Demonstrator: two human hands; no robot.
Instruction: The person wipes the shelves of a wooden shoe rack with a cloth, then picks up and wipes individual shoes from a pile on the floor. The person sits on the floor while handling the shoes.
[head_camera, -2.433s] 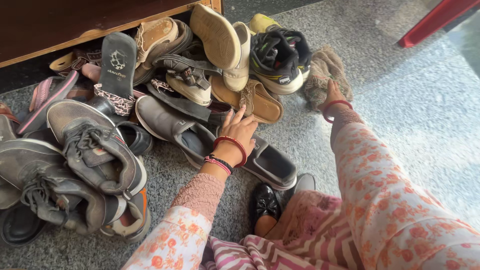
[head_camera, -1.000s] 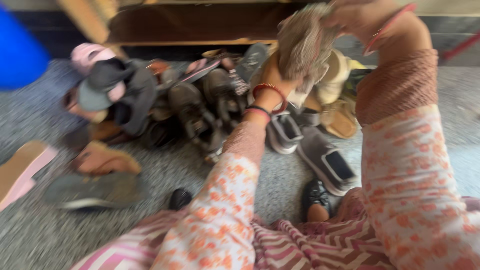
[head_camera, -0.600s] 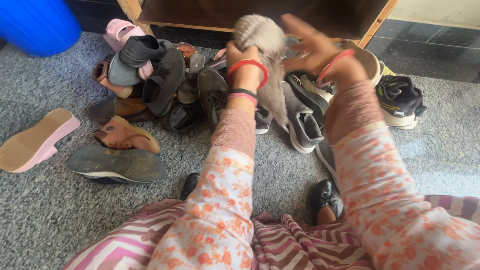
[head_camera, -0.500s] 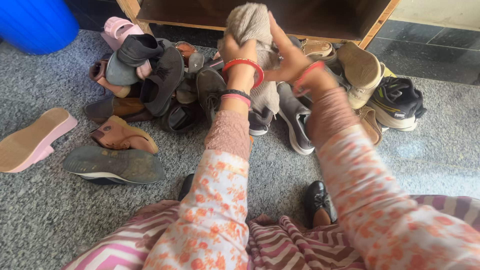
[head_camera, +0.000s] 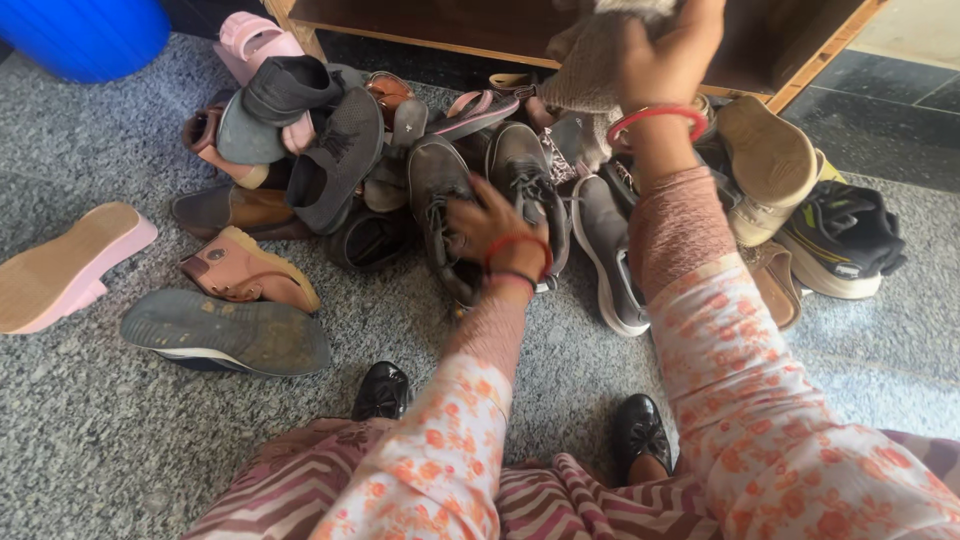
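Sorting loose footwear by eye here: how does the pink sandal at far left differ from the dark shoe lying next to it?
The pink sandal is pale pink with a thick tan sole; the dark shoe is grey-black with a thinner, dirt-smeared sole. The pink sandal lies apart at the picture's edge; the dark shoe lies against a tan shoe. Both lie sole-up on the speckled floor, outside the pile.

Left hand (head_camera: 487, 228) down on a pair of dark grey lace-up shoes (head_camera: 485, 200) in the middle of the heap, fingers spread over the laces — touching, grip unclear. Right hand (head_camera: 665, 55) raised at the wooden shelf's (head_camera: 800, 75) lower edge, closed on a grey-brown fuzzy cloth (head_camera: 590, 70). Around them: grey slip-on (head_camera: 607, 250) just right of the left hand, tan upturned sole (head_camera: 765, 150), pink sandal (head_camera: 60, 265) lying well apart on the speckled floor (head_camera: 100, 440).
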